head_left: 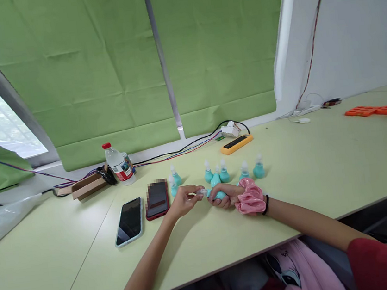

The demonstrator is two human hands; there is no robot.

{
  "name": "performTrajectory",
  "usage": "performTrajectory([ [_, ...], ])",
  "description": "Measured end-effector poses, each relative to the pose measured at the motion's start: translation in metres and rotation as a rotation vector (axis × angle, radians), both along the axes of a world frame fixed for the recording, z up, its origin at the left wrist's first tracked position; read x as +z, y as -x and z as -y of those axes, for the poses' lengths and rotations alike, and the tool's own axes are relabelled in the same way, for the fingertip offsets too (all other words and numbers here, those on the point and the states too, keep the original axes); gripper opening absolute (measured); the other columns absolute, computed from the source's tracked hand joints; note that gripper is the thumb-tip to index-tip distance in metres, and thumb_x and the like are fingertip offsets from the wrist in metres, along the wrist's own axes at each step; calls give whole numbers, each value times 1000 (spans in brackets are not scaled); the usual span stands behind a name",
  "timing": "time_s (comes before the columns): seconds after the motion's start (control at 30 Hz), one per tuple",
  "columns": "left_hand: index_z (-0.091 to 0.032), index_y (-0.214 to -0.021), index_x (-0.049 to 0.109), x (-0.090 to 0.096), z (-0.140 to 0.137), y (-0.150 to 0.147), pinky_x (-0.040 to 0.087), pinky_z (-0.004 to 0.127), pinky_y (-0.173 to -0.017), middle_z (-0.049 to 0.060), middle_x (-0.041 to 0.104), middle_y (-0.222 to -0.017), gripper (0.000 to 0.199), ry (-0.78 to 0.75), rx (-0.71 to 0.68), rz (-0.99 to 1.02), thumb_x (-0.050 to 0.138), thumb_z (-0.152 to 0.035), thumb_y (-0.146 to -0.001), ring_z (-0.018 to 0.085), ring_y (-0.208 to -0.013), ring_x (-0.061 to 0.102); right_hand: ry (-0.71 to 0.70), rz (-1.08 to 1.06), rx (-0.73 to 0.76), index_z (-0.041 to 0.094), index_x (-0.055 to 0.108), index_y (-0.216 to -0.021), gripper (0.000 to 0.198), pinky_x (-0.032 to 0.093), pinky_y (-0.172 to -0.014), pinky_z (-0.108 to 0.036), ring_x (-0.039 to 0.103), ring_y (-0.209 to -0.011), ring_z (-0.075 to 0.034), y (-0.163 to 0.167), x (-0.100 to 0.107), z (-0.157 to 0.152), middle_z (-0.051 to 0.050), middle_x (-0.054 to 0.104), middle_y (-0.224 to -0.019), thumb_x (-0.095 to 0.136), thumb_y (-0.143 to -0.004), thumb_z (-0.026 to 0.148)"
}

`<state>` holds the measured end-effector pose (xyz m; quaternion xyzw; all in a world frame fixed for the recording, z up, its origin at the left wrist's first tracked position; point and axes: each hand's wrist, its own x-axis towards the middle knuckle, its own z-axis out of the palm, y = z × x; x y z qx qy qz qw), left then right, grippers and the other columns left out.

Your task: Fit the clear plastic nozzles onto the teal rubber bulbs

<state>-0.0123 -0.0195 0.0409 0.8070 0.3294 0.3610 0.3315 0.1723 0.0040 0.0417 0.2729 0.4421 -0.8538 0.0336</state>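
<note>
Over the table's middle, my right hand (233, 192) is closed around a teal bulb nasal aspirator (220, 195), which lies on its side with the nozzle end toward the left. My left hand (184, 202) pinches the clear nozzle tip (202, 193) of that aspirator between thumb and fingers. Whether the tip is fully joined to the bulb is too small to tell. Behind my hands stand several more teal aspirators with clear tips, among them one at the right (258, 170) and one at the left (177, 179). Another teal bulb (215, 179) leans in the middle group.
Left of my hands lie a red-cased phone (157, 199) and a light-cased phone (128, 222). Farther back are a water bottle (119, 165), an open cardboard box (89, 186), cables and a yellow device (237, 144). Orange plastic pieces (378, 110) rest at the far right.
</note>
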Motion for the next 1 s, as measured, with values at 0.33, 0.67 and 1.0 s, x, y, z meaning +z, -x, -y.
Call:
performTrajectory([
  [0.33, -13, -84, 63, 4, 2, 0, 45, 21, -58, 9, 61, -84, 22, 8, -12, -22, 54, -26, -69, 16, -78, 55, -55, -45, 3, 16, 31, -49, 24, 14, -28, -14, 17, -30, -1, 0, 11, 12, 8, 24, -37, 46, -67, 24],
  [0.67, -11, -77, 62, 0, -4, 5, 46, 24, -58, 4, 60, -69, 26, 281, -8, 165, 66, -22, -54, 13, -63, 54, -774, -33, -390, 13, 47, -62, 21, 33, -36, -16, 43, -39, -5, 20, -18, 19, 3, 48, -50, 56, -63, 32],
  [1.0, -11, -68, 60, 3, -3, 2, 39, 20, -51, 2, 56, -66, 16, 322, 29, 458, 66, -20, -56, 9, -57, 49, -1574, 41, -577, 14, 56, -82, 28, 39, -55, -22, 49, -56, -10, 23, -10, 36, 0, 56, -65, 56, -65, 37],
])
